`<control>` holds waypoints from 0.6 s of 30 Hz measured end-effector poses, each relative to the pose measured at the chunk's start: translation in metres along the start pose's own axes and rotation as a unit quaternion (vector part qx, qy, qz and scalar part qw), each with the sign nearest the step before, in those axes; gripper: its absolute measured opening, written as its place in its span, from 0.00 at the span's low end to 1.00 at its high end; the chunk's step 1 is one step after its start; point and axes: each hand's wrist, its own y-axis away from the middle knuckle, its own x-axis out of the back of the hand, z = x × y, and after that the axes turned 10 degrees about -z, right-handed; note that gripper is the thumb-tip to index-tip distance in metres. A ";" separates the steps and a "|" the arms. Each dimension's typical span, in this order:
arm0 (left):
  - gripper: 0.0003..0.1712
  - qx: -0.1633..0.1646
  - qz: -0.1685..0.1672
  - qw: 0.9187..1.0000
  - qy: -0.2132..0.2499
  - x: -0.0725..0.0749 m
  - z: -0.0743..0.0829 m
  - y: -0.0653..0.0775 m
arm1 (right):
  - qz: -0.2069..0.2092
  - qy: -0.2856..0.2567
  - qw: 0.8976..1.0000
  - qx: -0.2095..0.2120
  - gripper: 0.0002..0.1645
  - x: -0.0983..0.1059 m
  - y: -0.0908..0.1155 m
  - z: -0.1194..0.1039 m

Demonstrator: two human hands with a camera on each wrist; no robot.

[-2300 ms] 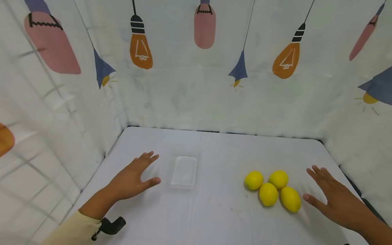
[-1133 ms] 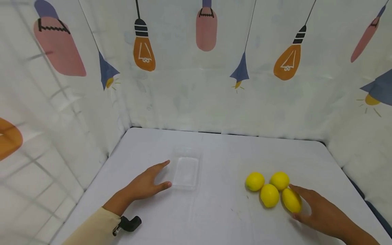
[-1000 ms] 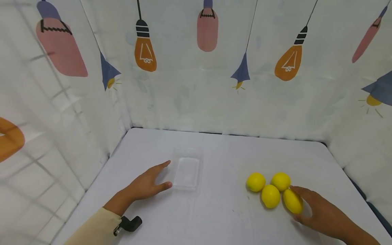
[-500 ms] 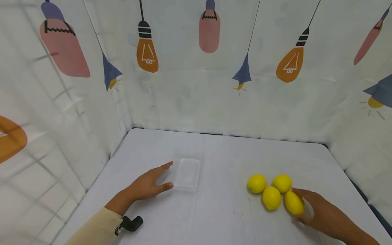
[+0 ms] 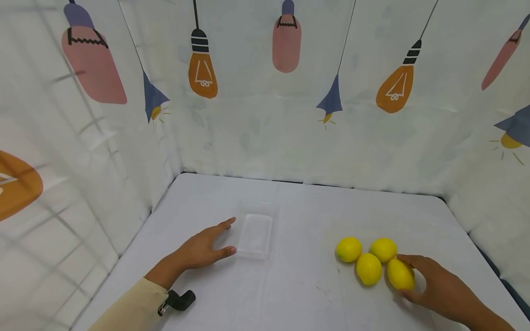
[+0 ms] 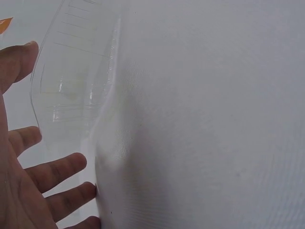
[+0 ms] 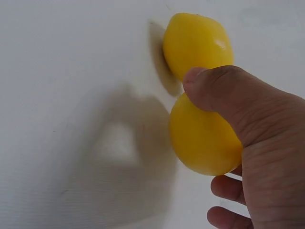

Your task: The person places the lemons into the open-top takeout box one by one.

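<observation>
A clear plastic container (image 5: 256,233) lies left of centre on the white table. Beside its left rim is my left hand (image 5: 198,250), thumb and fingers spread and fairly straight. The left wrist view has those fingertips right at the edge of the clear wall. To the right, several yellow lemons sit in a tight cluster. My right hand (image 5: 439,285) grips the nearest right lemon (image 5: 400,274), thumb on the near side and fingers on the far side. In the right wrist view the thumb crosses that lemon (image 7: 205,138), with a second lemon (image 7: 195,45) just beyond.
The other lemons are a left one (image 5: 349,249), a back one (image 5: 383,249) and a front one (image 5: 369,269). White cloth walls (image 5: 265,133) printed with lamps and bulbs enclose the table (image 5: 306,285). A black fitting (image 5: 182,301) sits at the left cuff.
From raised and open above the table, my right hand has come down and left onto the right lemon and gripped it. My left hand has moved right, up to the container's rim.
</observation>
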 end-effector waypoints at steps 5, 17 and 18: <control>0.49 0.005 -0.002 1.000 -0.002 0.001 0.001 -0.001 | 0.029 0.001 0.999 0.019 0.57 0.007 0.002 -0.004; 0.50 0.023 -0.007 1.000 0.004 0.001 0.004 -0.001 | 0.064 -0.003 0.997 0.048 0.56 0.024 0.001 -0.015; 0.50 0.023 -0.007 1.000 0.003 0.001 0.004 -0.001 | 0.066 -0.004 0.997 0.050 0.55 0.025 0.001 -0.016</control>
